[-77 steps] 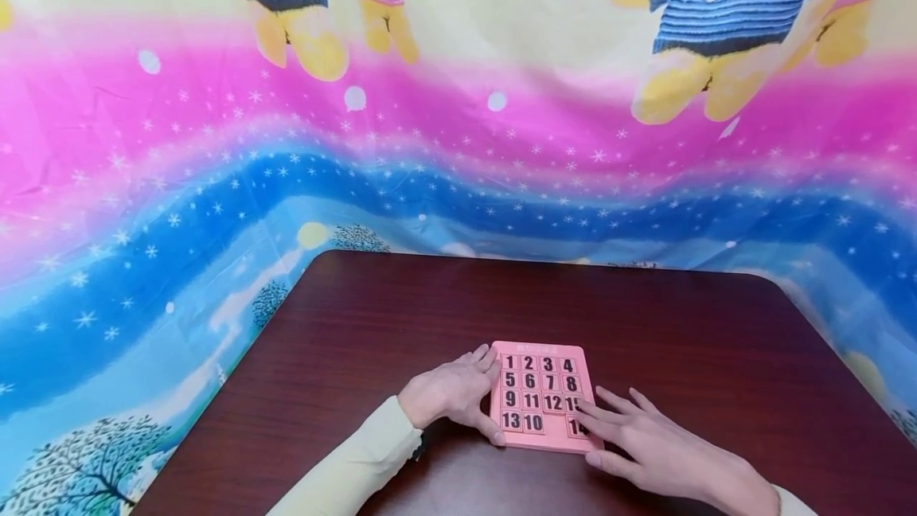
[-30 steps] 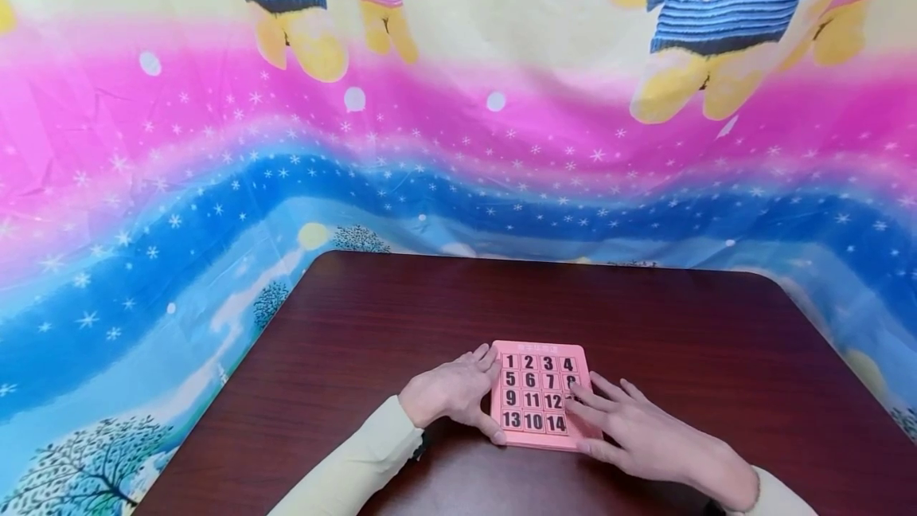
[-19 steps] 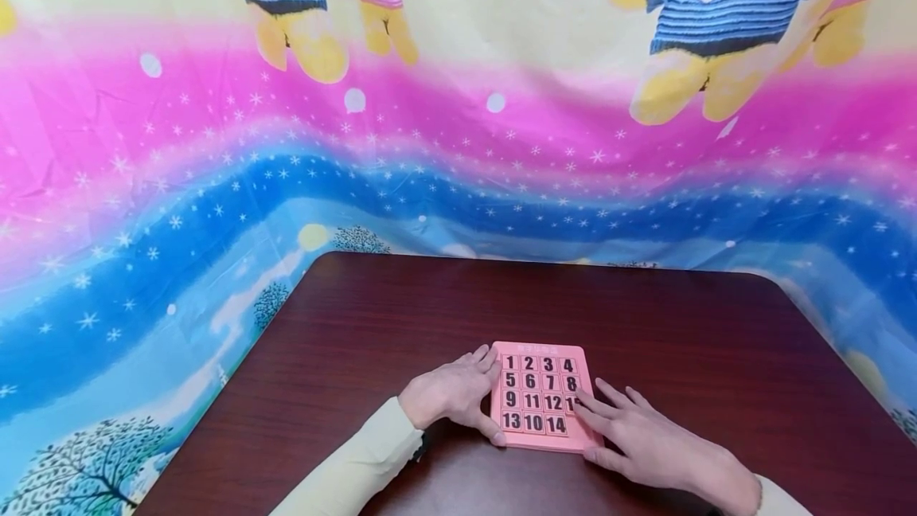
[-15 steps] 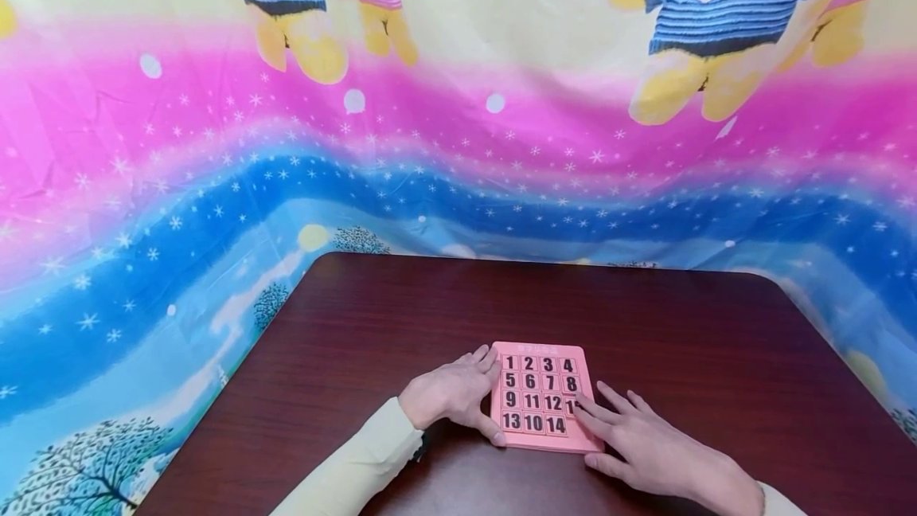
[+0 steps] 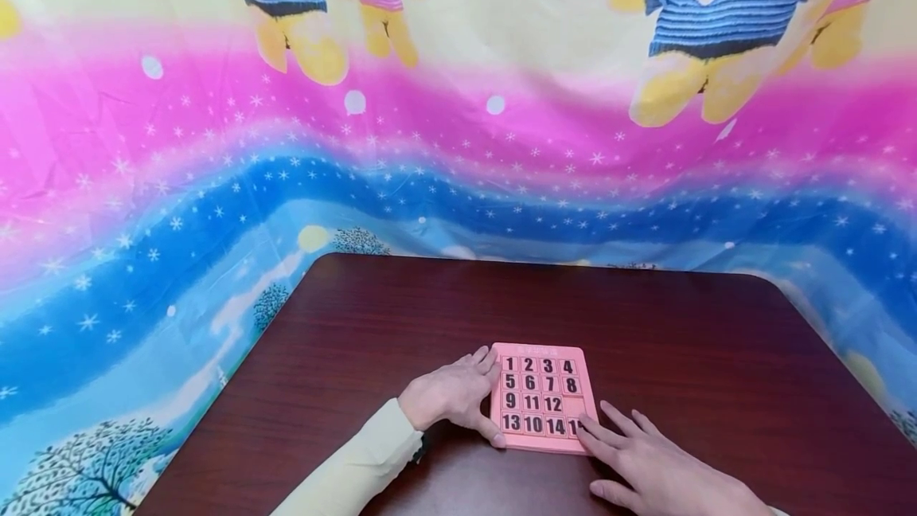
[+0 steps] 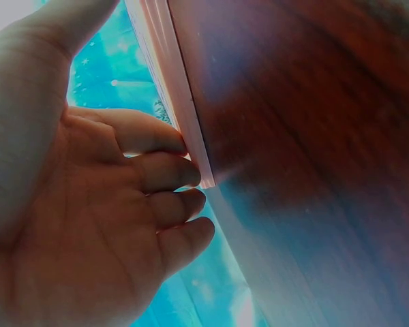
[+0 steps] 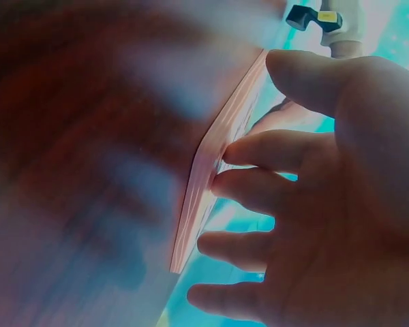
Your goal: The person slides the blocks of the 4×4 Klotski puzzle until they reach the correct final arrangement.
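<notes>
A pink sliding number puzzle [image 5: 537, 442] lies flat on the dark wooden table. Along its left edge rests my left hand [image 5: 453, 392], fingers near the upper corner and thumb at the lower one. My right hand [image 5: 655, 456] reaches in from the right with fingers spread and fairly straight. One fingertip touches the tile 15 [image 5: 574, 427] in the bottom right corner and partly covers its number. The gap sits just above, right of the tile 12 [image 5: 552, 404]. In the wrist views, fingertips of both hands meet the puzzle's thin side [image 6: 191, 122].
The brown table [image 5: 401, 301] has rounded far corners. Behind it hangs a colourful cloth [image 5: 458, 150] with bears and snowflakes. In the right wrist view, a dark wrist-worn device [image 7: 315, 18] shows on the other arm.
Tile 14 slid left beside 10. Tile 15 then moved down from the third row into the bottom right corner, under my right fingertip. The left hand stayed still.
</notes>
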A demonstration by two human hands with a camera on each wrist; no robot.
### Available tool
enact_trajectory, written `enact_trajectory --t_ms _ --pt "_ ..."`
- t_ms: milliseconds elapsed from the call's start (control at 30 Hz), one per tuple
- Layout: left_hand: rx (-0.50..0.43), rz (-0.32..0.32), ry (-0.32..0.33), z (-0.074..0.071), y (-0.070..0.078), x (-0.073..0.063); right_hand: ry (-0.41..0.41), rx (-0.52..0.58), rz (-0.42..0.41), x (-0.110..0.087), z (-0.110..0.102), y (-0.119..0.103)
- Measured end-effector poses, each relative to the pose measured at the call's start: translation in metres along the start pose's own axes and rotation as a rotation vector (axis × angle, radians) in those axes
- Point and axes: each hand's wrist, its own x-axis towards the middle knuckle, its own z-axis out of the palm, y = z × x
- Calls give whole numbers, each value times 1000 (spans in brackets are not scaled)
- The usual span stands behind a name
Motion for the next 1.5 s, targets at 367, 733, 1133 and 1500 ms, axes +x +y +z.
enact_trajectory --t_ms 367,733,1133,1500 --pt "-3 -1 1 -1 0 -2 98 -126 -66 14 -12 -5" --pt "-8 -9 -7 -1 0 0 115 -173 -115 37 -12 -12" --pt "4 0 -1 0 -1 1 94 -118 -104 36 -10 -1" --pt "0 -5 -12 -1 0 0 75 -99 -114 39 -10 0"
